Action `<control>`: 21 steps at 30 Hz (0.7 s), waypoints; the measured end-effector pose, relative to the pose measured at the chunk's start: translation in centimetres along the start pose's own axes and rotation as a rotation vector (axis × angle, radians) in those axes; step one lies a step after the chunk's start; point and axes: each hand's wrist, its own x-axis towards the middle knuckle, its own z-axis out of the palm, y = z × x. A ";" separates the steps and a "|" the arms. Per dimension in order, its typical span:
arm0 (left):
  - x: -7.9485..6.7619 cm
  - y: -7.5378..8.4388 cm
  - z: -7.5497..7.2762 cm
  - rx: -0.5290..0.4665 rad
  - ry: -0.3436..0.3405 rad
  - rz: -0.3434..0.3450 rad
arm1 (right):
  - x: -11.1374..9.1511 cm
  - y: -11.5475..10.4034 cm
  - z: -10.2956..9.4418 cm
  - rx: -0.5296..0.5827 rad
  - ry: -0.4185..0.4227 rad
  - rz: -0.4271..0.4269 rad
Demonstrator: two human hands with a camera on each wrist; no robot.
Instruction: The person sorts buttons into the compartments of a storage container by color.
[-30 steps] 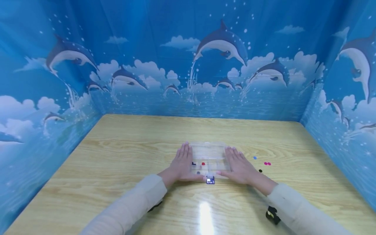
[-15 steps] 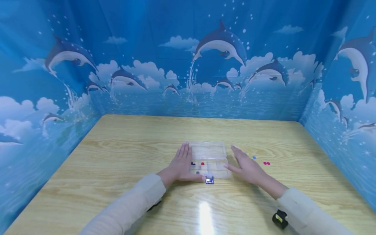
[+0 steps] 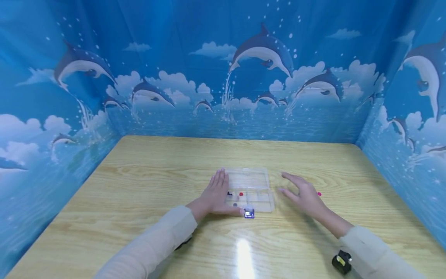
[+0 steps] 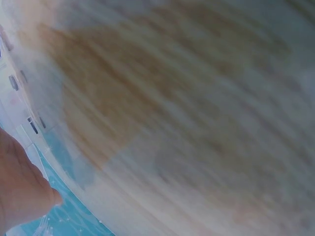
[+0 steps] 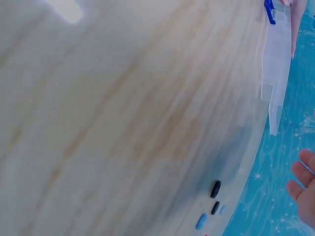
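Observation:
A clear plastic compartment box (image 3: 258, 197) lies with its lid (image 3: 246, 179) folded back on the wooden table. In its left compartments are a red piece (image 3: 241, 194), dark pieces (image 3: 229, 193) and a grey disc (image 3: 235, 204). My left hand (image 3: 216, 196) lies along the box's left side, fingers straight, its thumb across the front edge beside a small blue-rimmed piece (image 3: 249, 213). To the right of the box my right hand (image 3: 306, 198) hovers, fingers loosely bent and parted, holding nothing. Below it in the right wrist view are black discs (image 5: 215, 189) and blue discs (image 5: 201, 221).
A pink disc (image 3: 319, 193) shows just past the right hand. The wooden table (image 3: 167, 162) is bordered at the back and sides by a blue dolphin-print curtain (image 3: 195, 116). Black devices, such as the right wrist camera (image 3: 342, 262), sit under the sleeves.
My right hand has left the box's right side and moved right, over the loose discs, its fingers bending a little. The left hand has stayed at the box.

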 end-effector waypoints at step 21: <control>-0.1 0.0 -0.1 -0.003 0.000 0.010 | -1.1 3.2 -2.1 0.136 0.037 0.145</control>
